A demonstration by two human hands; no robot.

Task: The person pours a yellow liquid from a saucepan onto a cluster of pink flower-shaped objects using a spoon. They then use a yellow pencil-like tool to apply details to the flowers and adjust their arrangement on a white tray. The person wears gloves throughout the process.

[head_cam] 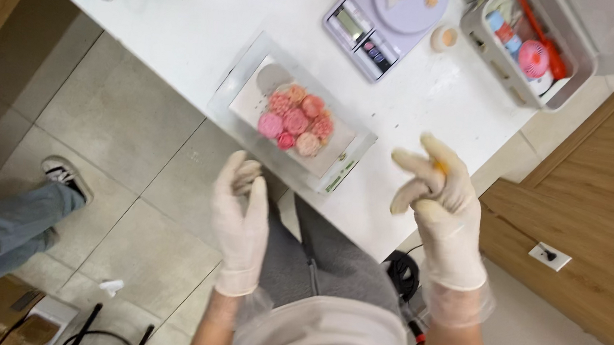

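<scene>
Head view looks straight down on a smooth white counter [187, 11] whose edge runs diagonally above a grey tiled floor [109, 123]. Near that edge sits a clear plastic box [245, 76], rectangular with glossy walls, lined with a pale card. Inside it a tight cluster of small moulded cakes [295, 121] lies together, round and flower-shaped, with ridged petals in pink, rose and peach tones, matte on the surface.

Both hands wear thin, cream-coloured latex gloves, wrinkled at the wrist. The left hand [241, 215] hangs just below the near corner of the box, off the counter edge, its grip loose: fingers straight and together, holding nothing. The right hand [439, 200] is raised to the right of the box, well apart from it. Its fingers curl in around something small and orange [439, 165], barely visible between the fingertips; what it is I cannot make out.

Further back on the counter stands a lilac digital kitchen scale [369, 28] with a round platform and a grey display. Just beside it lies a small round peach dough ball [445, 37]. A white plastic basket [576, 71] with slotted sides holds a pink moulding press and a red-handled tool. Another person's jeans leg and sneaker [63, 171] show at the left, on the floor.
</scene>
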